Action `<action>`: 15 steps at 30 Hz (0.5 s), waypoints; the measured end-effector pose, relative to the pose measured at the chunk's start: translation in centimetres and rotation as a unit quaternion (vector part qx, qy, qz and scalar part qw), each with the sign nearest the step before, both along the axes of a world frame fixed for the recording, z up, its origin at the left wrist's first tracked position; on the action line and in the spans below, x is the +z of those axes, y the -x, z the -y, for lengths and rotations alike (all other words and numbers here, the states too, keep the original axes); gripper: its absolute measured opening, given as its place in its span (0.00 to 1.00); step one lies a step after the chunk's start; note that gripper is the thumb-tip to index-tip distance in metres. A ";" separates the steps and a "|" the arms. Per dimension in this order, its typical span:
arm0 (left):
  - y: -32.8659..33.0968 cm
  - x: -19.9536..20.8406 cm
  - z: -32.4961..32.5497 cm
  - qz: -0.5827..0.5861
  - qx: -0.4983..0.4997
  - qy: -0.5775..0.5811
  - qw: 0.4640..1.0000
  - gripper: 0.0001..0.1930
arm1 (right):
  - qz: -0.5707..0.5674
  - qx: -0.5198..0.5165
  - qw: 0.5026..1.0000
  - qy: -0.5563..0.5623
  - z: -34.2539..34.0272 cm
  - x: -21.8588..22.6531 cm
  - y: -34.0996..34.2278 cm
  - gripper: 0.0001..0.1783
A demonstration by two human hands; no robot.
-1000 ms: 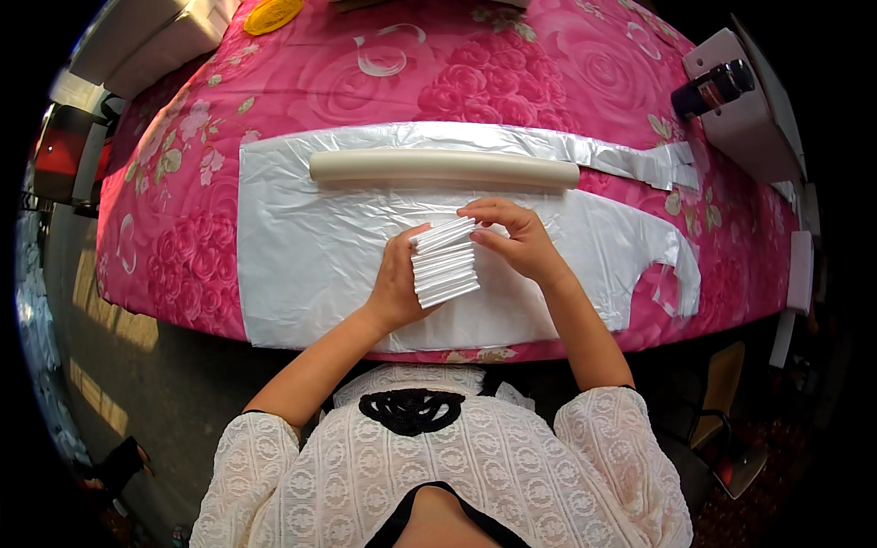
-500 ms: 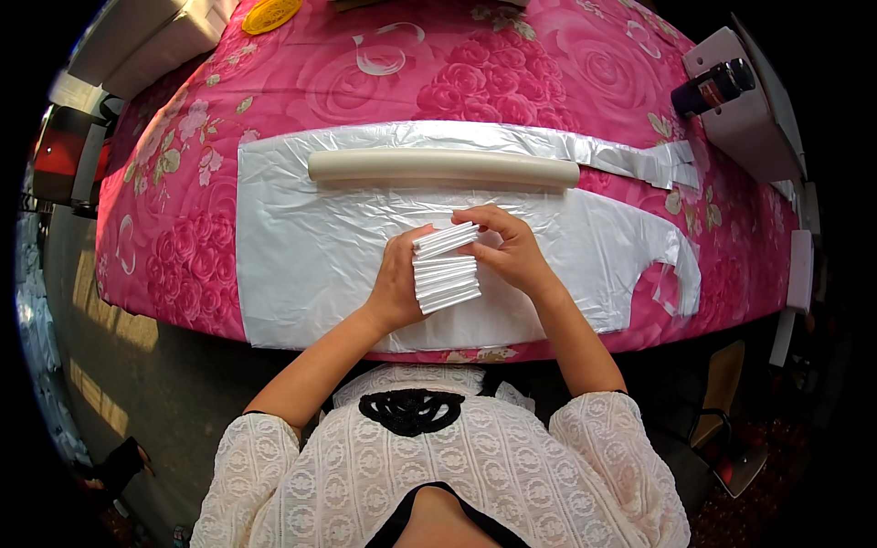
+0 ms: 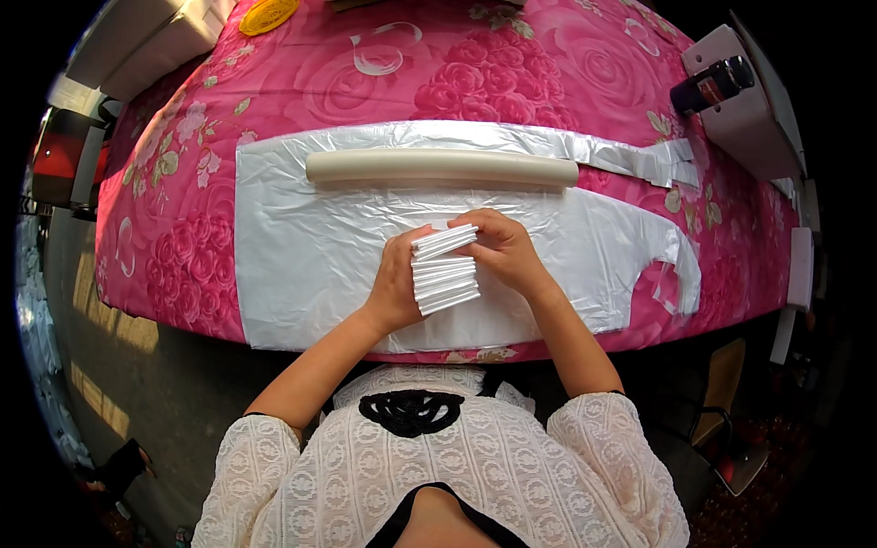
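Note:
A stack of folded white plastic packets (image 3: 446,285) is in my hands above the table's near middle. My left hand (image 3: 397,281) is closed round the stack's left side. With its fingers, my right hand (image 3: 499,246) grips the far part of the stack at its right end, where a gap parts a few packets from the others. Beneath both hands lies a flat, silvery-white plastic apron (image 3: 301,265), its cut-out neck end toward the right. Across the apron, beyond my hands, rests a long cream-coloured roll (image 3: 438,168).
A pink rose-patterned cloth (image 3: 347,91) covers the table. At the far right a dark bottle (image 3: 713,84) lies against a white box (image 3: 744,137). A yellow oval item (image 3: 269,15) and pale boxes (image 3: 146,46) are at the far left. A chair (image 3: 722,393) stands at the right.
My right fingers have shifted very slightly on the far part of the stack. Otherwise the hands, the apron and the roll look the same.

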State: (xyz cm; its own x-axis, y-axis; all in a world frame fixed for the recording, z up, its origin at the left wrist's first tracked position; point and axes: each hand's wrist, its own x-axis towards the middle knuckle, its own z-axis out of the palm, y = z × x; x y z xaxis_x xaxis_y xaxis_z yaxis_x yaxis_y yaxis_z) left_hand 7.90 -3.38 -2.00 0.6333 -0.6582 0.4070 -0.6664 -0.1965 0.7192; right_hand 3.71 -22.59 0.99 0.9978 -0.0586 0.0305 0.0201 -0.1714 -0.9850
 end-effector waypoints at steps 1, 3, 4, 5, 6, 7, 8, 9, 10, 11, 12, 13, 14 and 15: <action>0.0 0.0 0.0 -0.002 0.000 0.001 1.000 0.45 | -0.002 -0.002 1.000 -0.003 0.0 0.0 0.0 0.15; -0.1 0.0 0.0 0.006 -0.003 0.008 1.000 0.45 | 0.000 0.001 1.000 0.001 0.0 0.0 0.0 0.15; -0.1 0.0 0.0 0.010 -0.004 0.012 1.000 0.45 | 0.003 0.006 1.000 0.009 0.1 0.0 0.1 0.16; -0.1 0.0 0.0 0.010 -0.003 0.011 1.000 0.44 | 0.007 0.010 1.000 0.016 0.1 -0.1 0.1 0.16; -0.1 0.0 0.1 0.010 -0.003 0.010 1.000 0.44 | 0.006 0.010 1.000 0.012 0.1 -0.1 0.1 0.16; -0.1 0.0 0.1 0.009 -0.002 0.010 1.000 0.44 | 0.005 0.010 1.000 0.008 0.1 -0.1 0.1 0.16; 0.0 -0.1 0.1 0.007 -0.003 0.009 1.000 0.44 | 0.005 0.009 1.000 0.005 0.0 -0.2 0.1 0.16; 0.0 -0.1 0.0 0.004 -0.003 0.009 1.000 0.44 | 0.003 0.006 1.000 -0.003 0.0 -0.3 0.2 0.16; 0.0 -0.1 0.0 0.001 -0.004 0.009 1.000 0.45 | 0.001 0.002 1.000 -0.010 0.0 -0.4 0.2 0.16; 0.0 0.0 0.0 -0.002 -0.004 0.007 1.000 0.45 | 0.000 -0.002 1.000 -0.017 0.0 -0.4 0.2 0.15; 0.0 0.0 0.1 -0.006 -0.005 0.004 1.000 0.45 | -0.005 0.003 1.000 -0.019 0.0 -0.3 0.3 0.16; 0.0 0.1 0.0 -0.009 -0.004 0.002 1.000 0.45 | -0.010 0.009 1.000 -0.021 0.1 -0.1 0.3 0.17; 0.0 0.2 0.0 -0.008 -0.004 0.003 1.000 0.45 | -0.015 0.014 1.000 -0.023 0.3 0.0 0.3 0.18; 0.0 0.2 0.1 -0.008 -0.003 0.004 1.000 0.45 | -0.013 0.015 0.999 -0.025 0.5 0.2 0.4 0.19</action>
State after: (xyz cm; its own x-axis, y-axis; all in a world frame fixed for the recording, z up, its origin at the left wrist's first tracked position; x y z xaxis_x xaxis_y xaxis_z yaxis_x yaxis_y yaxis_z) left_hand 7.94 -3.43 -1.76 0.6350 -0.6597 0.4020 -0.6565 -0.1867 0.7308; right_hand 3.36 -23.08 1.24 0.9996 -0.0295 0.0021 -0.0015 -0.1213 -0.9926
